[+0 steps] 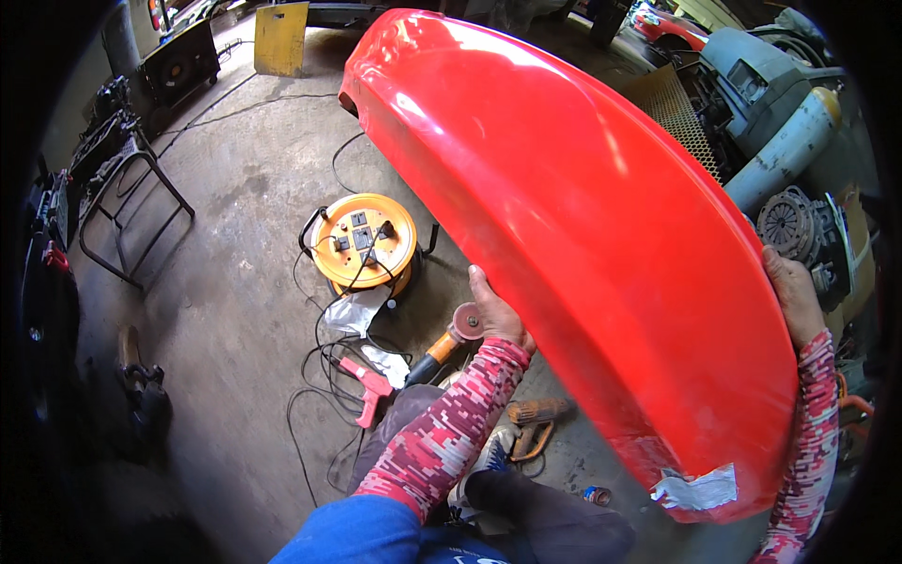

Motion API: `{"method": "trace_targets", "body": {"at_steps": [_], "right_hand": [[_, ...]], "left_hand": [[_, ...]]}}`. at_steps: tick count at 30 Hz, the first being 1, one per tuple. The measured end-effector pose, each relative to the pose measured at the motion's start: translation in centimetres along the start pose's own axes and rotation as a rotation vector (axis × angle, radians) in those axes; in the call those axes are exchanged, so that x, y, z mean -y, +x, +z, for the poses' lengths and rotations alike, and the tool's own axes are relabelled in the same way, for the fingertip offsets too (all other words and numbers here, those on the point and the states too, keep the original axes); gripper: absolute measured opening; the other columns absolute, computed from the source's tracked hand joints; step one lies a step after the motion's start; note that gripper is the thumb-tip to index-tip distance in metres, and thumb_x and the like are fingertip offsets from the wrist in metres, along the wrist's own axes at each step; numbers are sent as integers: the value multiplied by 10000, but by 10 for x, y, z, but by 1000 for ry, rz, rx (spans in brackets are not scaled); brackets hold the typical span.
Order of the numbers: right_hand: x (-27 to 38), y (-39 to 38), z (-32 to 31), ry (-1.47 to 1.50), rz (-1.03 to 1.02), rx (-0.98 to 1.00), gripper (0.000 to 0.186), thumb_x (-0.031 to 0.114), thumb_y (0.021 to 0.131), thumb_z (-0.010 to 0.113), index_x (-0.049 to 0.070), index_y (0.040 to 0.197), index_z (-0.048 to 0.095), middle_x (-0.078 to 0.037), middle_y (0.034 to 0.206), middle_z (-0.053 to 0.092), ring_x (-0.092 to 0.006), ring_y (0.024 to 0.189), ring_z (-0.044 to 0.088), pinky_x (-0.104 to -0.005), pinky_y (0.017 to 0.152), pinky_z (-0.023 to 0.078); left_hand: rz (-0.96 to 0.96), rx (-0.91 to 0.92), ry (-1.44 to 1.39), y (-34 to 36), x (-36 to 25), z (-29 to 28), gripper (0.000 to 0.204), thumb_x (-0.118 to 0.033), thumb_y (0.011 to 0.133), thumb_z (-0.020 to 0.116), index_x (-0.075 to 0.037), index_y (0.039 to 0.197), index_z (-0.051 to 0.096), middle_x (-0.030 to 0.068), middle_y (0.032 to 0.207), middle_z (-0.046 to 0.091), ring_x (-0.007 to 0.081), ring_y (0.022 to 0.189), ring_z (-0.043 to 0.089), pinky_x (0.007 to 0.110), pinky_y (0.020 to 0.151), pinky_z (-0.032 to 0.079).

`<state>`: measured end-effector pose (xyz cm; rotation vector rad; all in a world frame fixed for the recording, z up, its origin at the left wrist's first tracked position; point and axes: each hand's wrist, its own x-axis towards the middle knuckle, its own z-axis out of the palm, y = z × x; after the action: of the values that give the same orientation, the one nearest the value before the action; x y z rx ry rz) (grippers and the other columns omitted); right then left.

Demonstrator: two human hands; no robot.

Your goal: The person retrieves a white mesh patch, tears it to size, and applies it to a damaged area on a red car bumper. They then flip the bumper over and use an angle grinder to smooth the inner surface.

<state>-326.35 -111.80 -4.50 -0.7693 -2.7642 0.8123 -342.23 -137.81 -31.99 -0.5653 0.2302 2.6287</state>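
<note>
Now my left hand (498, 318) grasps the left edge of a big red car panel (583, 235), thumb showing and the other fingers mostly hidden. My right hand (794, 296) clasps the opposite edge. The panel slants in front of me, over the right side of the floor (225, 320); I cannot tell whether anything else supports it. A crumpled silver patch (695, 487) sits at its near end. Just beside my left hand is a grinder (442, 350) with a round disc, and next to that a pink tool (373, 385) among loose black cords. Beyond them, out on the open floor, stands an orange cable reel (390, 221) with plugs in it, white paper (355, 312) against its near side. Toward the floor's left edge stands a black metal frame (167, 174); at its far edge, a yellow board (281, 39). Past the panel's right edge lies a gas cylinder (785, 150).
</note>
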Motion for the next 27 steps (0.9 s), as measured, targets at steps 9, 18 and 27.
{"method": "trace_targets", "body": {"at_steps": [9, 18, 27], "right_hand": [[52, -12, 14, -107, -154, -93, 538, 439, 1068, 545, -59, 918, 685, -31, 754, 623, -87, 711, 536, -293, 677, 463], [89, -66, 21, -409, 74, -148, 720, 658, 952, 576, -32, 819, 735, -219, 709, 673, -373, 667, 666, -461, 669, 521], [123, -117, 24, -494, 29, -188, 529, 488, 961, 660, -6, 778, 712, -241, 730, 643, -383, 687, 667, -454, 625, 494]], "left_hand": [[131, -41, 225, 11, -7, -16, 732, -703, 993, 390, -130, 1433, 508, 87, 1447, 549, 310, 1316, 523, 474, 1139, 409], [-74, 124, 132, 1, -31, -23, 830, -724, 964, 369, -119, 1532, 401, 125, 1518, 476, 359, 1376, 480, 538, 1151, 402], [-19, 243, 292, -23, -3, -51, 838, -757, 957, 376, -128, 1509, 434, 109, 1494, 505, 332, 1368, 487, 504, 1134, 416]]}}
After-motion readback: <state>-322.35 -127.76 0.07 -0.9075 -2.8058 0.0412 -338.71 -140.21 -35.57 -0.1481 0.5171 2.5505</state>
